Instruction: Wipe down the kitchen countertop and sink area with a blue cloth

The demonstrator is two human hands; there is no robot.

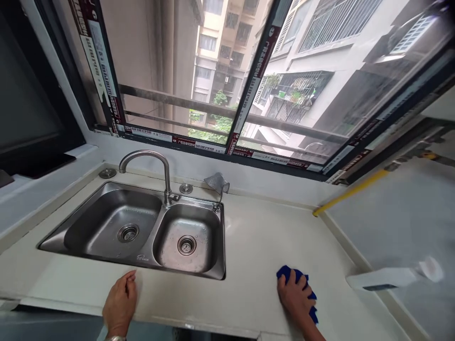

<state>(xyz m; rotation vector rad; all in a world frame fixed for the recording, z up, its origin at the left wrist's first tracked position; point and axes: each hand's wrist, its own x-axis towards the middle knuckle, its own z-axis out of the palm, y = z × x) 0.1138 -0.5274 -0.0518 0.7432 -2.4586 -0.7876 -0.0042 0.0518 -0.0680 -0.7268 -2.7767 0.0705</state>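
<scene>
My right hand [295,294] presses a blue cloth [313,314] onto the pale countertop [256,251], right of the sink. Parts of the cloth stick out past the fingertips and beside the palm. Near the counter's front edge, below the large basin, is my left hand [121,300]. Its fingers are curled together and I see nothing in them. The double-basin steel sink [157,237] lies ahead of both hands, with a curved faucet [166,175] at its back rim.
Two round drain lids [186,188] [107,173] lie behind the sink. A silvery plastic wrap [216,181] covers something by its back right corner. On the right are a yellow pipe [350,193] and a white object [387,278] with a dark panel. A window frame [199,144] runs along the back.
</scene>
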